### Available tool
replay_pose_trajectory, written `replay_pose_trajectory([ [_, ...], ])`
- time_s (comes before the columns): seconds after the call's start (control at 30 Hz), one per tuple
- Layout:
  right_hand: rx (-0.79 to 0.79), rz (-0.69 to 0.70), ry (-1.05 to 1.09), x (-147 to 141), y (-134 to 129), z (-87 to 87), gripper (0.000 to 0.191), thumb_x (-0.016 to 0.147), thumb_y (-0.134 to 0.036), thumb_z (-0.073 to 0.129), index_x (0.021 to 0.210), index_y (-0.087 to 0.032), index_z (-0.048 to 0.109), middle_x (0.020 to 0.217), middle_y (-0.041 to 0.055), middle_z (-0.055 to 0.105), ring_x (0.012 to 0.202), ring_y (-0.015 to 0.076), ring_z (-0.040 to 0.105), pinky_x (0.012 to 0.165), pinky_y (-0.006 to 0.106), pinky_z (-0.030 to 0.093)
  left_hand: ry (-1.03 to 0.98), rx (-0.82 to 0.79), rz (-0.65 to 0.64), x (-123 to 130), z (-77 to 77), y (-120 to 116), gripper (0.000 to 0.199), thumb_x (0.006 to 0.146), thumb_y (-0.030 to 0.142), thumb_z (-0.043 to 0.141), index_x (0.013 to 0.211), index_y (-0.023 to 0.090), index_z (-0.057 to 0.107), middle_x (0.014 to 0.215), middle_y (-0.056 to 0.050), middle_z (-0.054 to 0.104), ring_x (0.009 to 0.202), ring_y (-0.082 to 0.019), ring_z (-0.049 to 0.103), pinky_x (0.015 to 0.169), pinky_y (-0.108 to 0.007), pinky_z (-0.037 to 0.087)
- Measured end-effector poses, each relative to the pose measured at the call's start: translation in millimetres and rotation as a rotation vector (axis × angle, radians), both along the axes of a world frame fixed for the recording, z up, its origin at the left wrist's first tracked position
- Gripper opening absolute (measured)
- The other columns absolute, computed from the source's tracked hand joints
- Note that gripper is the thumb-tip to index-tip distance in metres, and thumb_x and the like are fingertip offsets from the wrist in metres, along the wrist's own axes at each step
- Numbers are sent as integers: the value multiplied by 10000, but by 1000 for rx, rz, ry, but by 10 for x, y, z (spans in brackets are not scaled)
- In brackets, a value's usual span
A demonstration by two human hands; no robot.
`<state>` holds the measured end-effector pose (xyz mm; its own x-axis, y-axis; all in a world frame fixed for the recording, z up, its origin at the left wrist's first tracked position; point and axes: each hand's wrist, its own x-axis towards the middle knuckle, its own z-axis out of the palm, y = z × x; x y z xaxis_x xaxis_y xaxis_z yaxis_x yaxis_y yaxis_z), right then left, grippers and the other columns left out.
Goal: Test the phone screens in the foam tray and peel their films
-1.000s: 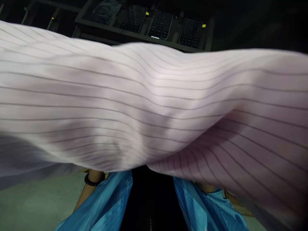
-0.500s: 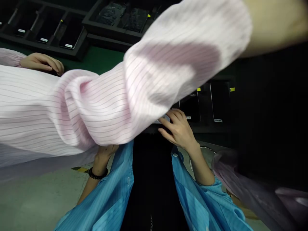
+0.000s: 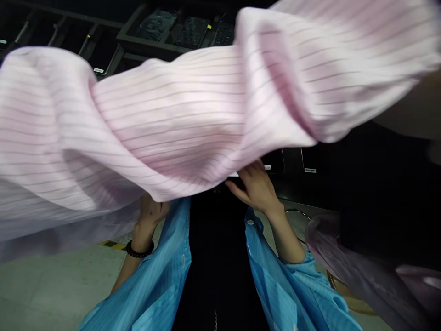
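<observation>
A pink striped sleeve (image 3: pixel 179 124) of another person crosses the whole view in front of my hands. Below it on the left, the back of my left hand (image 3: pixel 153 210) shows, with a dark bead bracelet (image 3: pixel 139 249) at the wrist; its fingers are hidden. My right hand (image 3: pixel 255 186) rests at the near edge of a dark tray, thumb apart from the fingers, fingertips partly covered by the sleeve. Beside its fingers a small bit of a white item (image 3: pixel 233 174) shows. Right of it lie dark flat panels with white labels (image 3: pixel 310 170).
Dark compartment trays (image 3: pixel 138 42) stand at the back, holding black panels (image 3: pixel 103 50) and film-wrapped pieces (image 3: pixel 156 25). At the right are a dark shape and a greyish-purple garment (image 3: pixel 330 234). A yellow-black stripe (image 3: pixel 113 245) marks the floor at lower left.
The pink sleeve has swung up and to the right, now covering the other person's resting hand and more of the trays. My own hands have hardly moved.
</observation>
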<state>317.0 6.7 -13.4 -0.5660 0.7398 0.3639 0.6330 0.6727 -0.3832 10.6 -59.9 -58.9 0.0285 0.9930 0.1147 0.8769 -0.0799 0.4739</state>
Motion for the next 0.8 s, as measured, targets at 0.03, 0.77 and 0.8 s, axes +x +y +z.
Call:
replay_pose_trajectory([
  [0.03,-2,4,11,-5,7,11,486,1023,-398,481,1449,-166,462,1364,132,623,1223,294,575,1055,474,450,0,50,5,-15,-30,-2,475,955,500,552,1316,192,557,1366,-117,562,1224,-258,572,1033,-505,513],
  [0.77,-50,-17,12,-27,5,45,437,1019,-366,497,1417,-185,491,1342,121,639,1178,270,584,1039,465,441,35,272,-79,94,137,111,604,1011,562,191,1460,296,495,1609,-89,326,1550,-327,184,1275,-601,77],
  [0.8,-53,-13,17,-26,4,48,433,1019,-362,496,1414,-183,495,1342,124,638,1184,272,583,1040,471,442,27,258,-78,102,167,131,613,1010,564,182,1456,292,501,1609,-92,324,1549,-327,187,1275,-592,108],
])
